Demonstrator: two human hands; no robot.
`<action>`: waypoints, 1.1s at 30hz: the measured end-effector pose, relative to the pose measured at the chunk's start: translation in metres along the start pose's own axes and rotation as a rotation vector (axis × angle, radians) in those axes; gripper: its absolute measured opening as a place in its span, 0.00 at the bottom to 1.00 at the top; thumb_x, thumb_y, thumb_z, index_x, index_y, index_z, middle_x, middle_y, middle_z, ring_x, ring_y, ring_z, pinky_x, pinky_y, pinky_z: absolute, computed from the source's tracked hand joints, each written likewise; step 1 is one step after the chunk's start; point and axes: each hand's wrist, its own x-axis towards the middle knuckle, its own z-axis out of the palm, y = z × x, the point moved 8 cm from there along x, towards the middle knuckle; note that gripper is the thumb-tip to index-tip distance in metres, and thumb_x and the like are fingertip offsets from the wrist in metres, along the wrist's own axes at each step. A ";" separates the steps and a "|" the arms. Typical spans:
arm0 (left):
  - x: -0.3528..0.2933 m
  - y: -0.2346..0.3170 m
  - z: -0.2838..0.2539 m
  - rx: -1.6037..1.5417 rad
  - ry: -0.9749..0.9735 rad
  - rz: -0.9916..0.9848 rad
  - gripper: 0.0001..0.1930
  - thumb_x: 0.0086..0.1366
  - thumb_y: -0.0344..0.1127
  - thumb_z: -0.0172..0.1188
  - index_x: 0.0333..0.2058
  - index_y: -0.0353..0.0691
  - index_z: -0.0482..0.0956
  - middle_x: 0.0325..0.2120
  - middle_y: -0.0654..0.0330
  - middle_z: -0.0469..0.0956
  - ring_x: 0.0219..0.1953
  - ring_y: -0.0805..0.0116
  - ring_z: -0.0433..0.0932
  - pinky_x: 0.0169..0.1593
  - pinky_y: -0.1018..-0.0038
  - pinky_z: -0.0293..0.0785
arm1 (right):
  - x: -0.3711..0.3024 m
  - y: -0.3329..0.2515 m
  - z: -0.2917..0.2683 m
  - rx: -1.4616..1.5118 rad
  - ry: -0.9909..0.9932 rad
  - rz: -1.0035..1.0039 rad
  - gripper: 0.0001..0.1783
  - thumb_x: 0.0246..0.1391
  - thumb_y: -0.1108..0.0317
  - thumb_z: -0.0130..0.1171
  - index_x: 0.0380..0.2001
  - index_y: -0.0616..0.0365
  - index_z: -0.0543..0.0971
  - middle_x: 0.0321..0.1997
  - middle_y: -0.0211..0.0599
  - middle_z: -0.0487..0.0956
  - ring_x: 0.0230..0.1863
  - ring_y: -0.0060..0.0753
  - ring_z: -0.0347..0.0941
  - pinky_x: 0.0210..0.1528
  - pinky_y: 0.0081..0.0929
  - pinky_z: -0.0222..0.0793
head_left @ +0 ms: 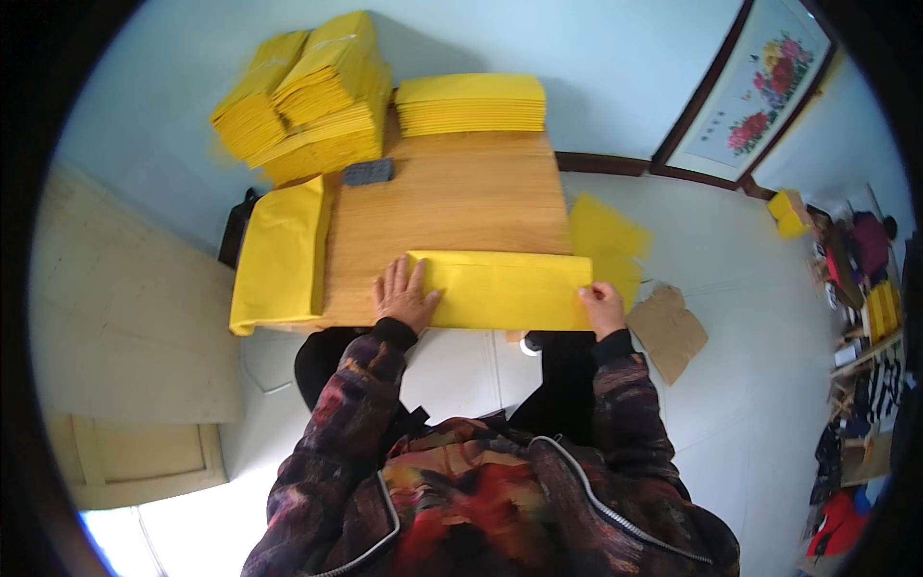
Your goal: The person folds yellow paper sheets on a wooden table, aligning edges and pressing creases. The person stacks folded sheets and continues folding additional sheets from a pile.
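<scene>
A long, flat, folded yellow sheet (510,290) lies along the near edge of the wooden table (452,192). Fingers spread, my left hand (408,296) rests flat at the sheet's left end, partly on the bare wood. My right hand (604,308) is closed at the right end, with its fingers curled on the sheet's edge. Whether the sheet is paper or cloth I cannot tell. To the left, a larger yellow pile (279,252) is draped over the table's left side.
Several bundles of folded yellow sheets (327,87) are heaped at the back left, beside a neat yellow stack (471,104). A dark grey block (368,172) lies near them. Yellow sheets (608,240) and brown cardboard (670,332) are on the floor at right. Cluttered shelves (865,356) stand far right.
</scene>
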 end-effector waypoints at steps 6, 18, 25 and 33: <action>-0.024 -0.039 -0.017 -0.633 0.289 -0.141 0.19 0.62 0.33 0.58 0.52 0.37 0.72 0.51 0.50 0.71 0.49 0.59 0.72 0.51 0.68 0.69 | 0.004 0.005 -0.008 -0.064 -0.035 -0.004 0.12 0.51 0.67 0.65 0.33 0.66 0.77 0.29 0.30 0.77 0.29 0.22 0.71 0.33 0.23 0.68; -0.091 -0.051 0.044 -1.293 0.030 -0.472 0.17 0.70 0.43 0.55 0.44 0.32 0.72 0.27 0.61 0.77 0.28 0.75 0.76 0.30 0.76 0.74 | -0.010 -0.005 -0.028 -0.025 -0.186 0.023 0.07 0.52 0.72 0.63 0.29 0.62 0.75 0.27 0.26 0.75 0.28 0.16 0.68 0.33 0.19 0.66; -0.096 -0.020 0.073 -1.587 -0.252 -0.510 0.17 0.64 0.37 0.62 0.48 0.32 0.78 0.38 0.58 0.83 0.39 0.69 0.80 0.45 0.70 0.77 | -0.035 -0.011 -0.038 -0.069 -0.317 0.044 0.06 0.51 0.72 0.62 0.31 0.61 0.75 0.28 0.26 0.76 0.27 0.18 0.68 0.31 0.22 0.66; -0.026 -0.011 -0.022 -1.626 -0.055 -0.243 0.12 0.62 0.26 0.62 0.45 0.34 0.79 0.38 0.61 0.82 0.37 0.72 0.80 0.43 0.73 0.77 | 0.003 -0.085 -0.020 0.001 -0.366 -0.064 0.09 0.53 0.72 0.63 0.27 0.60 0.71 0.26 0.23 0.73 0.27 0.16 0.66 0.30 0.20 0.65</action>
